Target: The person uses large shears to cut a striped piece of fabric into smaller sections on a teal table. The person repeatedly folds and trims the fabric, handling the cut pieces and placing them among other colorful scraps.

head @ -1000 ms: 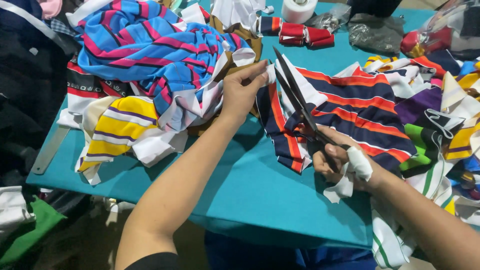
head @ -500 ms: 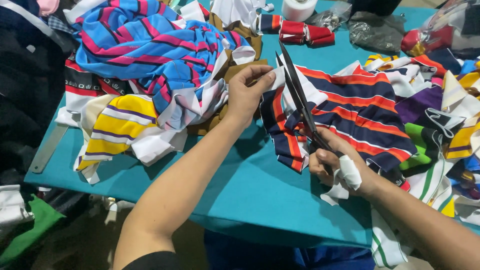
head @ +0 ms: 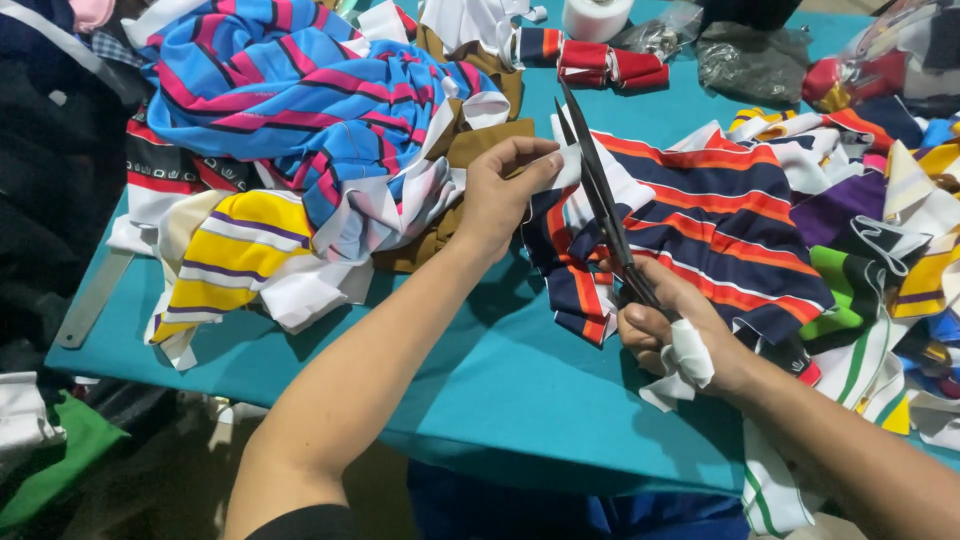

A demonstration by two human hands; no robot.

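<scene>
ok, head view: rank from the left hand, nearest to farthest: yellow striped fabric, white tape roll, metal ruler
From the left hand:
1. Yellow striped fabric, to its left on the table.
2. White tape roll, beyond it at the far edge.
3. Metal ruler, at the table's far left edge.

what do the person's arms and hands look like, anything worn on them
Both forearms are bare. The left hand wears nothing visible; at the bottom edge a dark short sleeve shows on that upper arm. The right hand has a strip of white cloth wrapped around the thumb like a bandage. No rings, watch or gloves show.
</scene>
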